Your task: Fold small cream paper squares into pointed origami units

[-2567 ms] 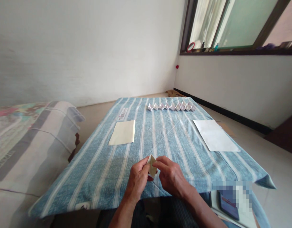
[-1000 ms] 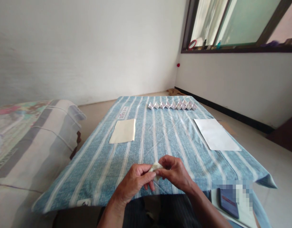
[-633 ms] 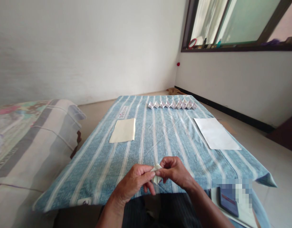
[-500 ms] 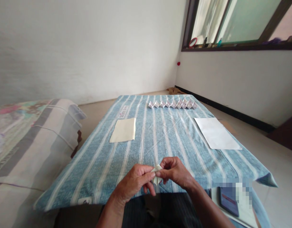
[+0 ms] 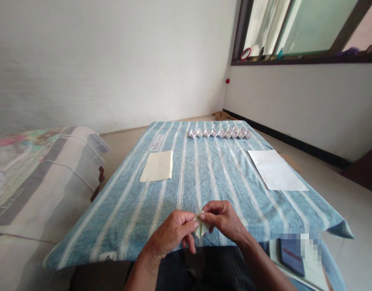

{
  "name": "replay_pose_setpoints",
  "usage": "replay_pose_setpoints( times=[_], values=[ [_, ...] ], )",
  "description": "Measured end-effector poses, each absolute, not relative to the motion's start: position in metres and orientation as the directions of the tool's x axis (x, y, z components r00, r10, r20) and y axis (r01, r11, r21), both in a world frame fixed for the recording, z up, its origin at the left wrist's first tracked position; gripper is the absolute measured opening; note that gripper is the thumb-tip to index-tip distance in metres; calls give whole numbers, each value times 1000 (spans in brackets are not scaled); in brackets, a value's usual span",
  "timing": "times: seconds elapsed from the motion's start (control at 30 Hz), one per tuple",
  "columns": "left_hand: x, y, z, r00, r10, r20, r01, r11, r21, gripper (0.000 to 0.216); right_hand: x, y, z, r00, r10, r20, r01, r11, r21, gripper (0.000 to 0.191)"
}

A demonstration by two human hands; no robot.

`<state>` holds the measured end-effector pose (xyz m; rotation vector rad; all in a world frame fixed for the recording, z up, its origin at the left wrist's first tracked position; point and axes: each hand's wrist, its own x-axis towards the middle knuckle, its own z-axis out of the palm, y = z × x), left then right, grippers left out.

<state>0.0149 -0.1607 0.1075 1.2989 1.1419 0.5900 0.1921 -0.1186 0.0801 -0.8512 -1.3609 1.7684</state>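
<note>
A small piece of folded pale-yellow paper [image 5: 201, 230] is pinched between my two hands, just above the near edge of the table. My left hand [image 5: 177, 229] grips its left side between thumb and index finger, with the lower fingers hanging loose. From the right, my right hand [image 5: 223, 220] presses thumb and curled fingers on the upper part. Fingers cover some of the folds. Toward the far end of the table stands a row of several pointed folded-paper pieces [image 5: 220, 132].
A blue striped cloth covers the table [image 5: 192, 190]. Cream paper [image 5: 157, 166] lies at left, white paper [image 5: 278, 169] at right. Low on the right, a phone [image 5: 291, 256] rests on something pale. A bed [image 5: 52, 169] stands left; a window [image 5: 303, 28] is upper right.
The folded paper has turned slightly in my fingers and shows more of its creased lower part. My right thumb has shifted a little up. Everything else stays put.
</note>
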Motion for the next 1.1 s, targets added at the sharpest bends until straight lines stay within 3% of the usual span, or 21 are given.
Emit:
replay_pose_setpoints(
  times=[0.57,0.9,1.1],
  values=[
    [25,-162,97,69,968,-243,-98,249,963,38,185,-116,74,-258,965,-50,-374,-148,-916,32],
    [28,-165,109,90,973,-212,55,208,977,31,182,-117,76,-227,971,-72,-433,-167,-886,32],
    [31,-167,111,3,984,-177,124,176,977,28,181,-118,73,-195,978,-80,-469,-165,-868,31]
  ],
)
